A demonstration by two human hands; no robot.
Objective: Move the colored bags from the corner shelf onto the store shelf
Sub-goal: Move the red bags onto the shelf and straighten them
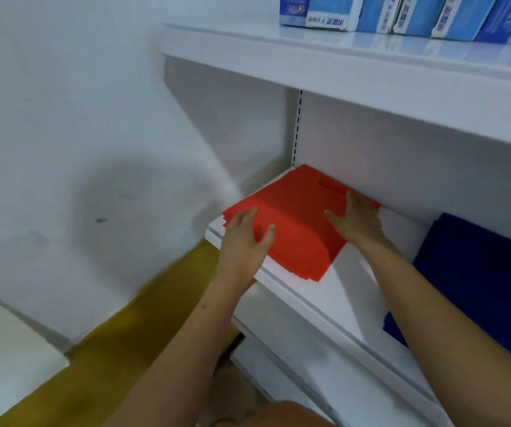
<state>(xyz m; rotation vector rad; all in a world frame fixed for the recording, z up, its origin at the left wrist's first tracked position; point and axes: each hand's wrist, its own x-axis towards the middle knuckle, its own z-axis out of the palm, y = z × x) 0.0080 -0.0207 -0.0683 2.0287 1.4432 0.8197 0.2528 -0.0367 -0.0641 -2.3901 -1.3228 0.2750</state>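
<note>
A stack of flat red bags (pixel 297 220) lies at the left end of the white store shelf (pixel 334 300), its far corner against the back panel. My left hand (pixel 245 241) grips the stack's near left edge, thumb on top and fingers under the edge. My right hand (pixel 356 220) lies flat on the right part of the stack with fingers straight, pressing down. A pile of dark blue bags (pixel 479 272) sits further right on the same shelf, partly hidden by my right forearm.
Above is another white shelf (pixel 340 60) with several blue and white boxes (pixel 402 13) standing on it. A white wall is at the left. Below left are a white block (pixel 17 349) and a yellow-brown floor strip (pixel 118 349). A lower shelf edge (pixel 309 380) shows underneath.
</note>
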